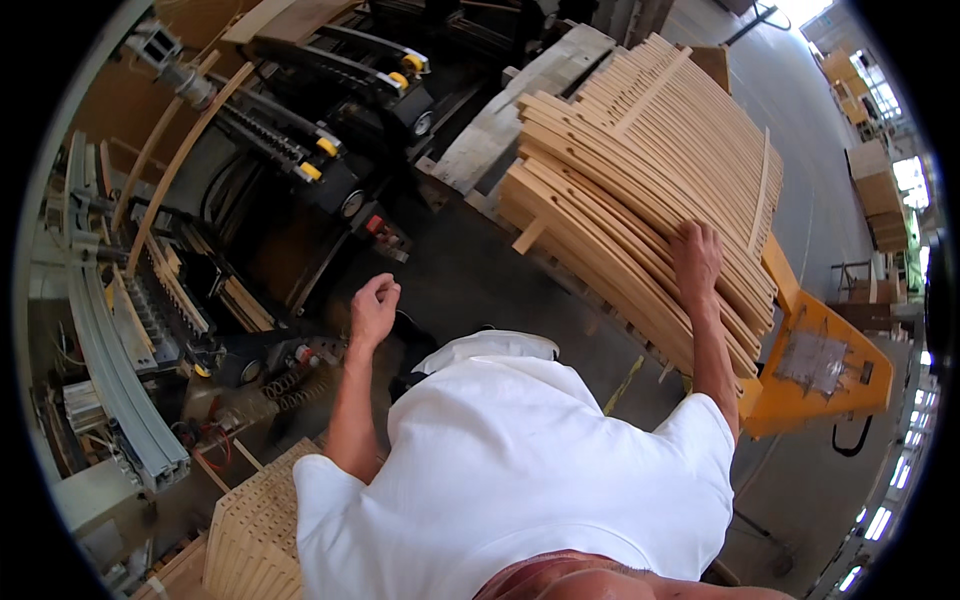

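On the stack of curved wooden slats (pixel 640 170) at the right, my right hand (pixel 697 262) rests with its fingers curled over the edge of one slat. That wooden slat (pixel 640 232) lies in the near rows, and small dark holes show along several of these pieces. My left hand (pixel 374 308) is raised over the floor between the stack and the machine. Its fingers are bent together, and nothing shows in them.
A machine with chains, rails and yellow rollers (pixel 326 147) stands at the left, with curved wooden pieces (pixel 190 135) on it. Behind the stack's right end is an orange pallet jack (pixel 825 365). Drilled wooden pieces (pixel 255 520) are piled at lower left, beside a curved metal rail (pixel 105 340).
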### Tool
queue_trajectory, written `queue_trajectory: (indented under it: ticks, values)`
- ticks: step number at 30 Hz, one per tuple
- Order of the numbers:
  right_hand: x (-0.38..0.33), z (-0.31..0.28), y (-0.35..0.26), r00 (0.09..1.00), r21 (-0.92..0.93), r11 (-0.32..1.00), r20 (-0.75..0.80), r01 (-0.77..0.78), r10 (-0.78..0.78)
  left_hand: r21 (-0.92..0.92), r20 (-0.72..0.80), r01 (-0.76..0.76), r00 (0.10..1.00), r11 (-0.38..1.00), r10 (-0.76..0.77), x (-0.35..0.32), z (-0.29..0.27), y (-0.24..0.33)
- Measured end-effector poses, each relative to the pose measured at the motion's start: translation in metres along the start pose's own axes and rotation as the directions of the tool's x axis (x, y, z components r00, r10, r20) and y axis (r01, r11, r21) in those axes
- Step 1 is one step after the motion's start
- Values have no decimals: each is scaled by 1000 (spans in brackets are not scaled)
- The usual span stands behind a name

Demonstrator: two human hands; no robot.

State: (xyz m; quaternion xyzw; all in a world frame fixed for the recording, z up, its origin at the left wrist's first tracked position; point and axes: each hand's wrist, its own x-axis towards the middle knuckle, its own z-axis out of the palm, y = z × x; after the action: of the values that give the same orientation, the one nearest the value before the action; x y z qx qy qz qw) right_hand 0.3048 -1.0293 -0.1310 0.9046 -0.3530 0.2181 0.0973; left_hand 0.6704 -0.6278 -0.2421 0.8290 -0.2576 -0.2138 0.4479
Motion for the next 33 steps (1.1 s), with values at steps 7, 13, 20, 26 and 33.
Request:
queue_trajectory:
  ticks: [7,13,20,26,33]
  values:
    - [9,-25,-23,993,-61,997,110,50,-43,102,-108,-47,992,994,58,91,-105,-47]
    - [88,-85,-135,997,11,1000,74,26,-27,578,-483,-140,736,804,475,240,-287,-88]
    - [151,-70,-307,978,421,907,196,-19,-71,682,-563,431,825,591,48,359,-442,-129]
    - [215,-28,-428,922,550,807,158,216,-355,678,-452,141,854,721,258,332,-434,-135]
    - [303,61,-590,727,739,495,10,457,-686,384,-142,56,990,922,-1,168,-289,-35]
